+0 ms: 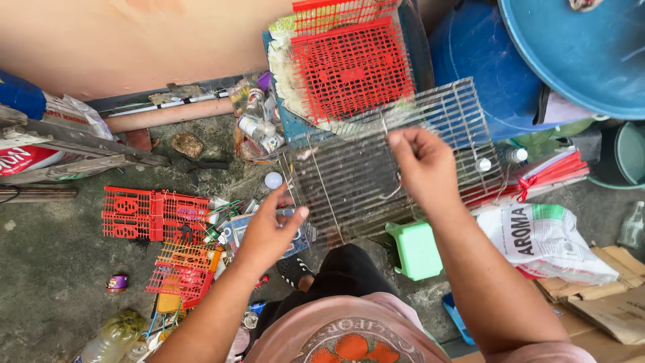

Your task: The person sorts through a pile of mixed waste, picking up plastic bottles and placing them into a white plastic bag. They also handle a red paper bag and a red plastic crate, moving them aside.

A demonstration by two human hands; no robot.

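**Wire panel held up between two hands**

The right hand [423, 165] pinches the upper part of a wire grid panel [376, 168], thumb and fingers closed on a wire near its middle. The left hand [269, 232] grips the panel's lower left edge, thumb on top and fingers curled under the wires. The panel is lifted clear of the ground and tilted, held in front of the person's knees.

Taking the panel as the landmark: behind its upper edge leans a red plastic mesh panel [349, 64], with a clear bag of small bottles [259, 117] to its left. Just below the panel's lower right corner stands a green plastic stool [416, 250]. Beyond its right end lie red folded pieces tied together [544, 176] and a white printed sack [544, 238]. Well to its left, on the concrete, lies a stack of red mesh pieces [154, 214].

This looks like a handling or alignment step, the panel being turned or positioned. A next move would need both grips firm, since the wires are thin and the panel wide.
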